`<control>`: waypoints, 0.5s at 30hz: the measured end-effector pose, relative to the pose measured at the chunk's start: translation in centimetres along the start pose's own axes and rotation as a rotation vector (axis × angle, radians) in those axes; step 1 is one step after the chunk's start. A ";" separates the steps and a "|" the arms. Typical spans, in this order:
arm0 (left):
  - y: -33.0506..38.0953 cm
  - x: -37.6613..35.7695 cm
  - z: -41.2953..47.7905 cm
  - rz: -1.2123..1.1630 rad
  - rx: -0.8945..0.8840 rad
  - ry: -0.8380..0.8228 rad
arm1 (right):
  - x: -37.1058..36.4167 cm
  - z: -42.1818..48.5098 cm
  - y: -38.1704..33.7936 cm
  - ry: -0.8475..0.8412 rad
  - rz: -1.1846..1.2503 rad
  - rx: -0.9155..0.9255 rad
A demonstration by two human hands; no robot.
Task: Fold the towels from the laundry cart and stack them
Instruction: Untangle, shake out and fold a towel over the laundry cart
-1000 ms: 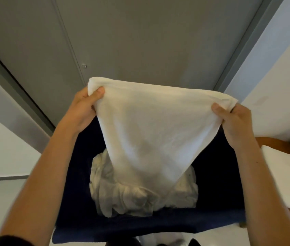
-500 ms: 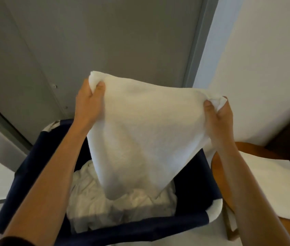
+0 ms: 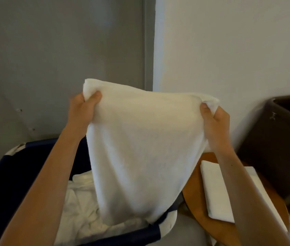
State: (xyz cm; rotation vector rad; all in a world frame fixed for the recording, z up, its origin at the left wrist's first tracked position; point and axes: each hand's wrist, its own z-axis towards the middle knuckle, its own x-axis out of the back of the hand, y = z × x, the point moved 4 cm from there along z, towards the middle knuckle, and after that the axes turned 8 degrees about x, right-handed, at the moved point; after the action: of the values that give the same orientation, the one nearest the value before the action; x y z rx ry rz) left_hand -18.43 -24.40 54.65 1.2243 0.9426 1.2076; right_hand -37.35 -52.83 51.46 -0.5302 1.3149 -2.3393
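A white towel (image 3: 140, 148) hangs in the air, stretched between both hands. My left hand (image 3: 82, 110) pinches its upper left corner and my right hand (image 3: 213, 123) grips its upper right corner. The towel's lower end dangles over the dark blue laundry cart (image 3: 7, 167), which holds several crumpled white towels (image 3: 80, 210). A folded white towel (image 3: 217, 190) lies on the round wooden table (image 3: 194, 201) to the right, partly hidden by my right forearm.
A grey door (image 3: 60, 59) stands behind the cart, with a white wall (image 3: 229, 50) to its right. A dark brown bin (image 3: 282, 139) sits at the far right beside the table.
The view has swung to the right, bringing the table, folded towel and brown bin into sight. Both hands carried the stretched towel rightward, and its lower end has risen out of the cart's pile.
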 end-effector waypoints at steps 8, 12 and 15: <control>4.1 -11.7 0.6 -0.034 -0.101 -0.039 | 8.7 6.2 3.2 0.176 -0.009 0.079; 6.3 -19.6 2.2 -0.079 -0.153 -0.075 | 13.9 11.6 4.3 0.237 -0.027 0.141; 8.0 -26.1 3.5 -0.114 -0.174 -0.081 | 18.3 16.2 5.4 0.281 -0.043 0.169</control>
State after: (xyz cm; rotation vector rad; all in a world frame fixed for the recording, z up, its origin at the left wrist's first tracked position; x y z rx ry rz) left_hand -20.36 -51.15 60.84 1.0595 0.8187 1.1170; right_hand -43.75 -76.35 57.00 -0.1841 1.2144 -2.6033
